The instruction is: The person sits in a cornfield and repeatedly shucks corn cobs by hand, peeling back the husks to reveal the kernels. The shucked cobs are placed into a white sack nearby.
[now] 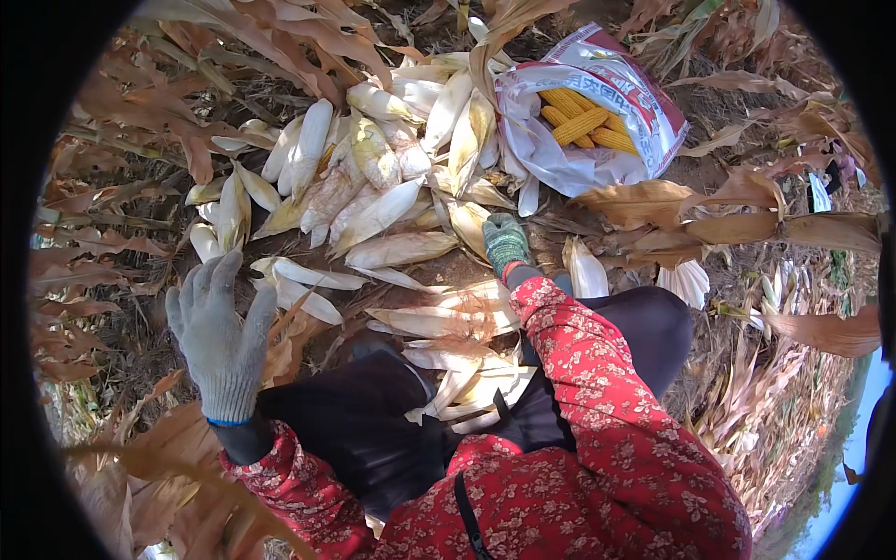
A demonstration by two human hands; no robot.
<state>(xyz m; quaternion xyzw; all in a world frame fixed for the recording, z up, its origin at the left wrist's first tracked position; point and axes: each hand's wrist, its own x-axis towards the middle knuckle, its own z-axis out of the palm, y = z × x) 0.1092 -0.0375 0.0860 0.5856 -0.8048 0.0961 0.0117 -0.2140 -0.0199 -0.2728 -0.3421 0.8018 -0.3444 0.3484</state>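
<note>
My left hand, in a pale grey knit glove, is raised with its fingers spread and nothing in it. The green-gloved right hand reaches forward at the pile's near right side. Its fingers curl against a husk-covered ear of corn; the fingertips are partly hidden. Ahead of both hands spreads a heap of corn ears in pale dry husks. Bare yellow cobs lie inside a white and red sack, beyond my right hand.
Loose husks lie between my legs, which are bent in dark trousers. Dry corn leaves stretch across the right side below the sack. Standing dry stalks crowd the left. One pale husk rests beside my right knee.
</note>
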